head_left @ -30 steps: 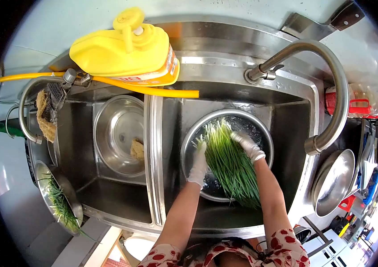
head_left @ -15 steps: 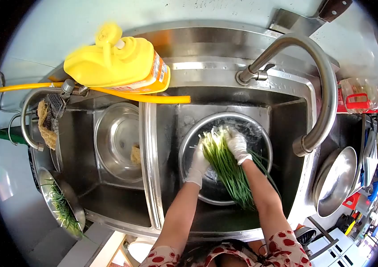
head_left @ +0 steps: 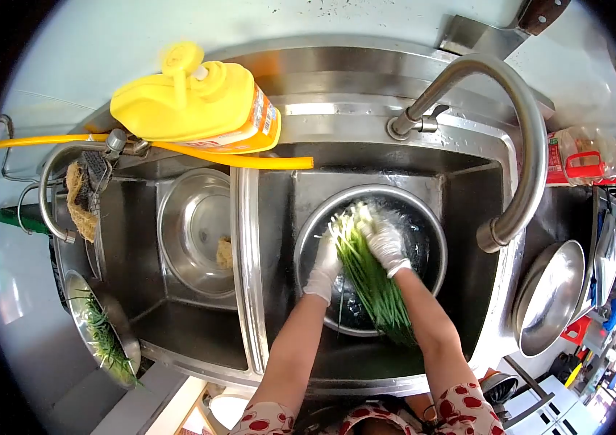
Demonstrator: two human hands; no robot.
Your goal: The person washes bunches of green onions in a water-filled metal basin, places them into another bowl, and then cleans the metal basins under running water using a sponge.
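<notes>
A bunch of chives, with white stem ends and long dark green leaves, slants across a round metal basin of water. My left hand, in a whitish glove, is closed against the left side of the white ends; its fingertips are partly hidden. On the other side, my right hand, gloved too, grips the bunch near the stems and is slightly blurred. Water ripples around both hands. The leaves hang over the near rim of the basin, which stands in the right sink bowl.
A curved faucet arches at the right. Behind the left sink sits a yellow jug beside a yellow hose. The left sink holds a metal bowl with a scrubber. More greens lie in a bowl at far left. A cleaver hangs above.
My right hand has dipped lower into the basin, and the water around it is more stirred. Leaves that trailed right of my right forearm are now gathered to its left.
</notes>
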